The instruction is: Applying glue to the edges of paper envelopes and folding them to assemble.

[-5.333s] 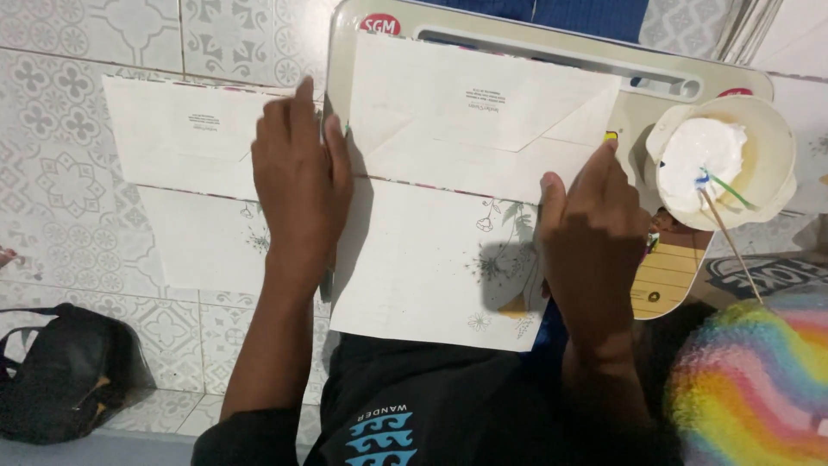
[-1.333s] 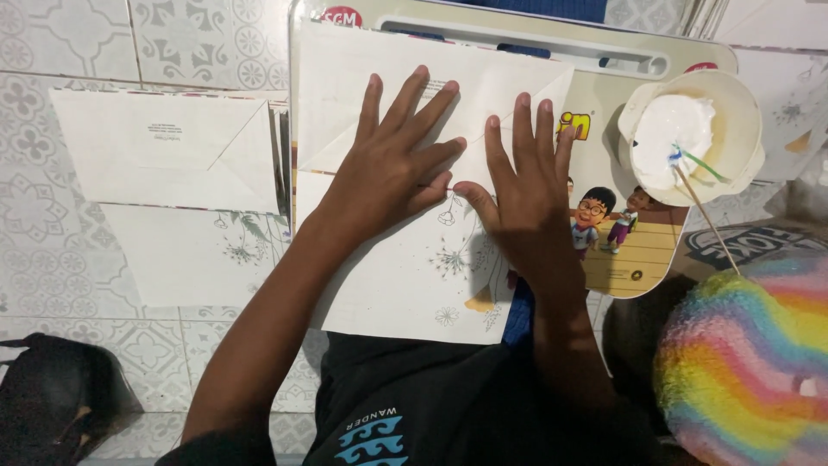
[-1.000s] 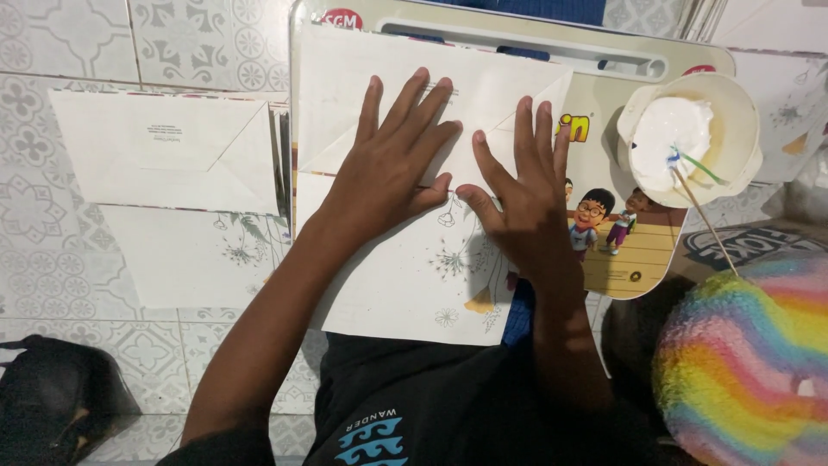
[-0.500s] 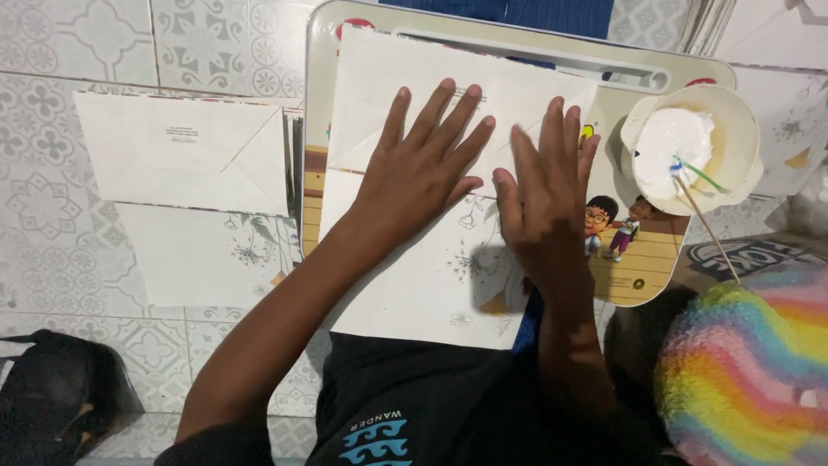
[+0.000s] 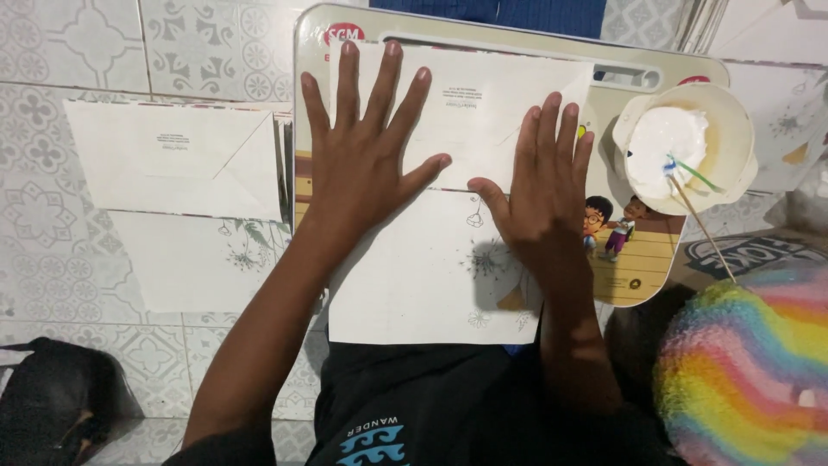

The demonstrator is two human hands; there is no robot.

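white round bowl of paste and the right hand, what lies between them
In the head view, between the white round bowl and the right hand lies only a bare strip of the beige lap desk with cartoon figures.

Your support is a small lap desk (image 5: 664, 259) with a cartoon print, standing on patterned floor tiles (image 5: 69, 52). On it you have 1 white envelope (image 5: 448, 216) and a bowl (image 5: 733, 147) of what looks like white paste.

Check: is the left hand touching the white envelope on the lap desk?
Touching. The head view shows the left hand pressed flat, fingers spread, on the white envelope.
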